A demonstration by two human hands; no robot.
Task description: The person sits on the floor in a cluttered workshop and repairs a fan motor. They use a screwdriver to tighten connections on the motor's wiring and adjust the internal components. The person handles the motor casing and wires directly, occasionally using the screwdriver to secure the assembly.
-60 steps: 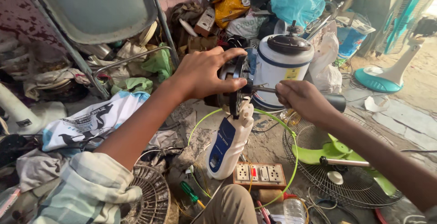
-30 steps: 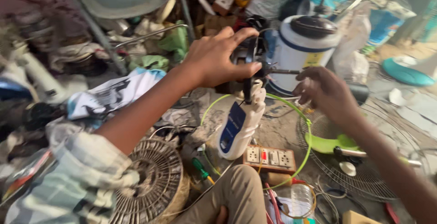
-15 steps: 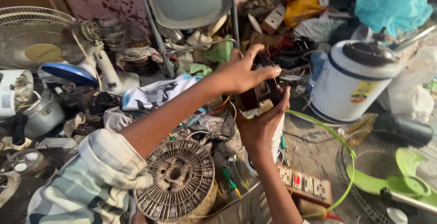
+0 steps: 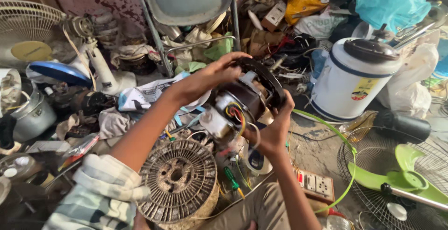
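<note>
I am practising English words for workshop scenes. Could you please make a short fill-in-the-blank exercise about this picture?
1. Both hands, the left hand and the right hand, hold a dark fan ____ with coloured wires.
2. The white container has a dark ____ on top.
3. The fan blades lying on the wire guard are ____ in colour.
4. The screwdriver beside the rusty round spool has a ____ handle.

Missing words: motor; lid; green; green

Soft even daylight, moderately bright, white drum container [image 4: 353, 80] the brightest thing, no hard glare on it, shadows shallow and diffuse under the clutter left of it, slight motion softness at frame edges, wide-angle bending far left of it, centre sharp
</note>
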